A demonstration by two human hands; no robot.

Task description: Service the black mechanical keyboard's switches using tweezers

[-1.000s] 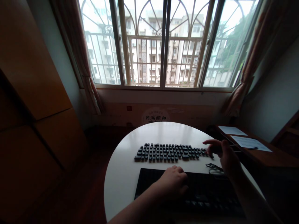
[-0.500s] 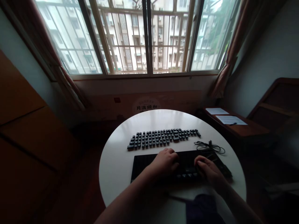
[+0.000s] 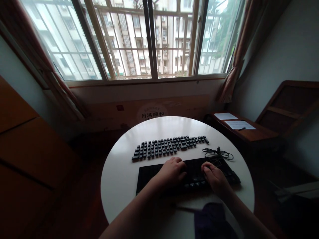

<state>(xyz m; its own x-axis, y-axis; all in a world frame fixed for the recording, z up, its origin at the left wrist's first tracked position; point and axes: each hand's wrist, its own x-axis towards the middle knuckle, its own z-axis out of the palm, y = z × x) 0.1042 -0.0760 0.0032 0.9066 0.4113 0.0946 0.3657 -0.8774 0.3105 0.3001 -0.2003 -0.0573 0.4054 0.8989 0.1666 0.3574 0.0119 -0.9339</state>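
A black keyboard (image 3: 154, 174) lies on the round white table (image 3: 112, 186), with dark keys showing along its near edge and right end. My left hand (image 3: 172, 170) rests over its middle, fingers curled down and closed; what they hold, if anything, is hidden. Just to the right, my right hand (image 3: 214, 176) is closed in a pinch above the keyboard. Whatever sits between its fingertips is too dark to make out. Behind the keyboard, several loose black keycaps (image 3: 163, 147) stand in rows. The coiled black cable (image 3: 218, 153) lies at the keyboard's back right.
Near the table's front edge lies a dark purple cloth (image 3: 210, 219), with a thin dark tool (image 3: 184, 209) beside it. A wooden side table (image 3: 261, 132) with papers (image 3: 239, 125) and a pen stands at the right. A barred window (image 3: 149, 43) is ahead.
The view has turned slightly right, so everything sits further left. My right hand has lifted or shifted a little on the keyboard; my left hand stays in nearly the same place.
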